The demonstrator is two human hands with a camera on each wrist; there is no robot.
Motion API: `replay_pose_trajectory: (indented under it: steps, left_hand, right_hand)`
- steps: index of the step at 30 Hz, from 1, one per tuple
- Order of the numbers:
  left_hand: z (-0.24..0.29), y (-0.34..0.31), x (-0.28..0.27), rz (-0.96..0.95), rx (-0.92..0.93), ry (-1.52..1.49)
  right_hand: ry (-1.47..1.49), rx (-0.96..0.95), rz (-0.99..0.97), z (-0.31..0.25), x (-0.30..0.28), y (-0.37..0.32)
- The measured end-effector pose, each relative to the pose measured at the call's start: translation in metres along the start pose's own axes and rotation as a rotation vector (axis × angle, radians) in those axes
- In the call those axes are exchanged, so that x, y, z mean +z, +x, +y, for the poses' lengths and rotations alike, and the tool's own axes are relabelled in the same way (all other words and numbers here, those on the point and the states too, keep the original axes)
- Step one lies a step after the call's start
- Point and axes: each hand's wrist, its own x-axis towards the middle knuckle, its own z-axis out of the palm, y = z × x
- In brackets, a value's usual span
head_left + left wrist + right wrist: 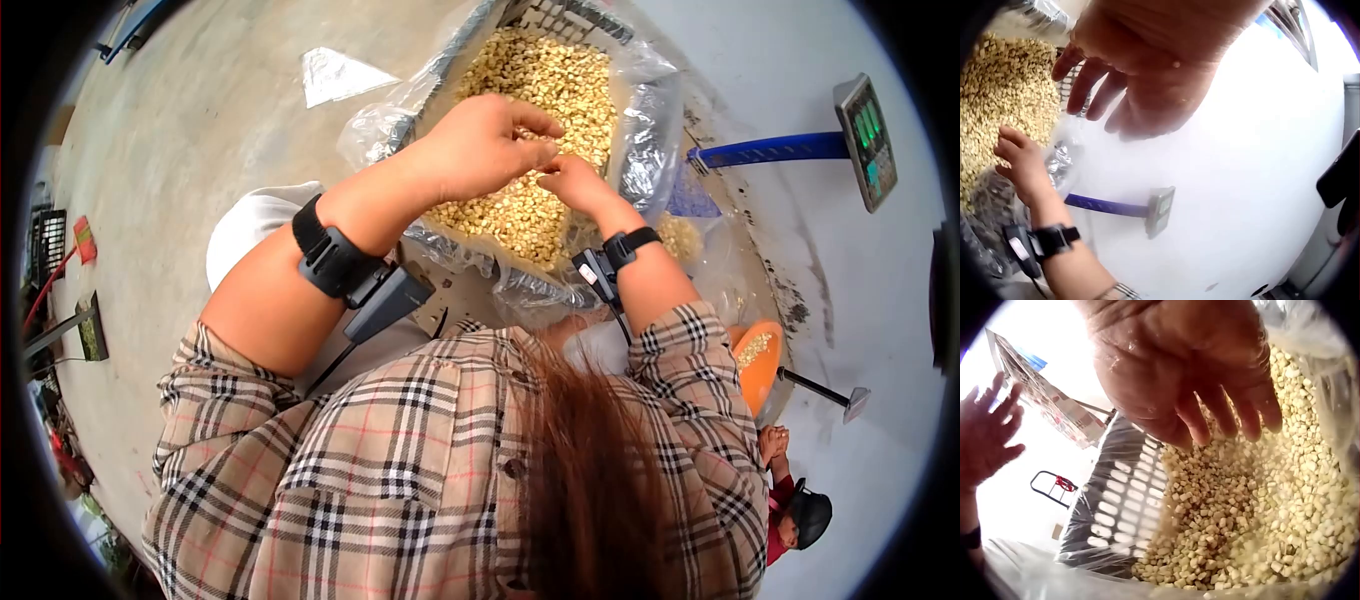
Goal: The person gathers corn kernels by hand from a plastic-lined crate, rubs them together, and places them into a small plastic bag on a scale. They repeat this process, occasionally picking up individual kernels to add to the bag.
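Both hands hang over a dark slotted plastic crate lined with clear plastic sheeting. Small pale yellow, kernel-like pieces fill much of it. My left hand is above the pieces with fingers loosely bent and holding nothing; in the left wrist view a small pale bit sticks to its skin. Close beside it in the head view, my right hand points its fingers toward the left one. Seen from the right wrist, that hand has loose, slightly spread fingers over the heap, nothing between them.
Right of the crate stands a scale display on a blue post. An orange container holding more pieces is at the lower right, near another person's clasped hands. A white sheet lies on the floor.
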Motion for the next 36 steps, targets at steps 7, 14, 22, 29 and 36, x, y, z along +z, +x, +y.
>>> replay_pose_trajectory:
  steps: [7,14,22,29,36]
  left_hand:
    - [0.026,-0.010,-0.011,0.103,-0.056,-0.542]
    - [0.037,-0.020,-0.023,0.128,-0.106,-0.722]
    - [0.057,-0.029,-0.013,0.202,-0.124,-0.749]
    - [0.060,-0.021,-0.018,0.188,-0.147,-0.742]
    - [0.056,-0.014,-0.020,0.232,-0.077,-0.726]
  right_hand:
    - [-0.023,-0.139,-0.286,0.027,0.051,0.065]
    - [0.459,-0.220,-0.508,-0.065,0.043,0.022]
    - [0.205,-0.161,-0.725,-0.046,0.082,0.037]
    - [0.074,-0.120,-0.805,-0.040,0.102,0.049]
    - [0.079,-0.046,-0.841,-0.033,0.112,0.048]
